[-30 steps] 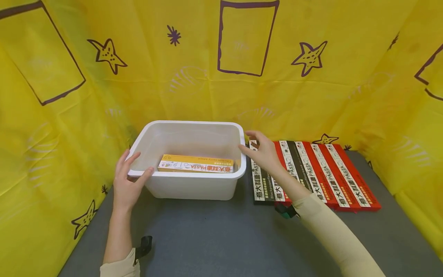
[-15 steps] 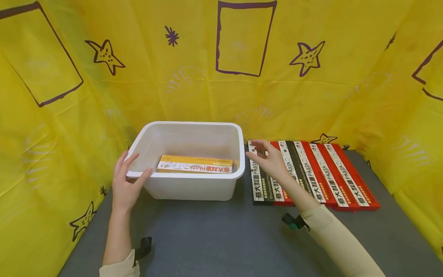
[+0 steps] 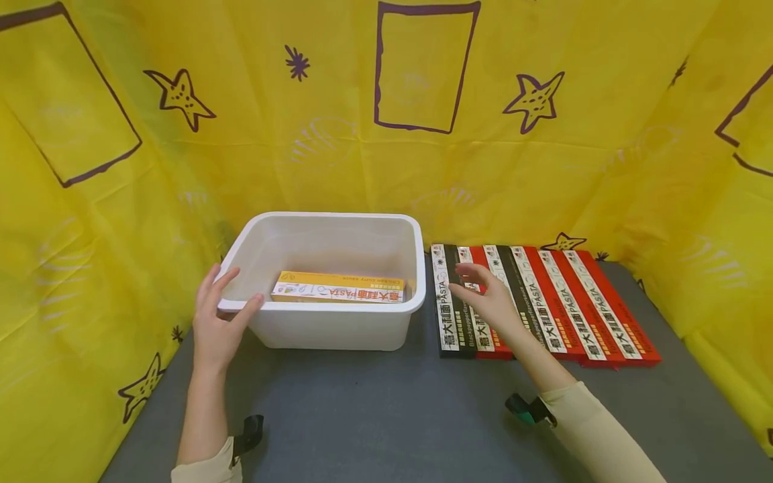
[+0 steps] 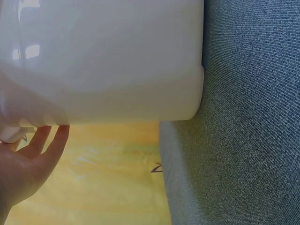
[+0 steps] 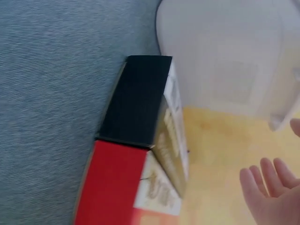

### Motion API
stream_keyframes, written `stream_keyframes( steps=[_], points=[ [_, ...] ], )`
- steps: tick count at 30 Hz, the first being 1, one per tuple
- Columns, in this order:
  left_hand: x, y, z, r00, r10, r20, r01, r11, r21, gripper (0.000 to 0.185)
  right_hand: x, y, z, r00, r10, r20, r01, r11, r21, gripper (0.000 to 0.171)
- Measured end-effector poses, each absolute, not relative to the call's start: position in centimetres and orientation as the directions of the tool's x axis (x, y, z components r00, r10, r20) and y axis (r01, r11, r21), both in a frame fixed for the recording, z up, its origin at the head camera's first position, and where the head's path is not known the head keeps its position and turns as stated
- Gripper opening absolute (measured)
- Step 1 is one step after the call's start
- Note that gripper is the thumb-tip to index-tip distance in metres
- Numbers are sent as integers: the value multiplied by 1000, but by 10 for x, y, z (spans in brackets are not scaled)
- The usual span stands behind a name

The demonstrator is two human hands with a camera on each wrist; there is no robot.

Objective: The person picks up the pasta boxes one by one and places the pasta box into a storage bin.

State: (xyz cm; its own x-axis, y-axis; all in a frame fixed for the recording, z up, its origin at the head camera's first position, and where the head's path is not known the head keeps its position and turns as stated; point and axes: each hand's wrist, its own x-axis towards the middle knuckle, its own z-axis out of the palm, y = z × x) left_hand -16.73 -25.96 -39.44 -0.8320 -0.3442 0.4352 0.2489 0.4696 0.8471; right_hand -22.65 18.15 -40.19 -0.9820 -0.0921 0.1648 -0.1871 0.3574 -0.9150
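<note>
Fingers and thumb of your left hand [image 3: 217, 329] are spread wide around the near left corner of the white tub [image 3: 329, 329], holding its rim. Inside the tub, a yellow pasta box [image 3: 338, 287] lies lengthwise near the wall closest to you. Your right hand [image 3: 495, 305] hovers above a row of black and red pasta boxes [image 3: 561, 295], its fingers loosely bent, with a gap between them and the thumb. That row lies flat just right of the tub on the dark grey worktop [image 3: 374, 416].
</note>
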Motion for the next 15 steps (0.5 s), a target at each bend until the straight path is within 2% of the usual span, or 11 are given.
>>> stream_keyframes(
  steps=[15],
  points=[
    [-170,-260,-398,-810,-342,476,283,483,829,56,-214,219,-430,-995,-20,95,-95,405,-909,60]
  ],
)
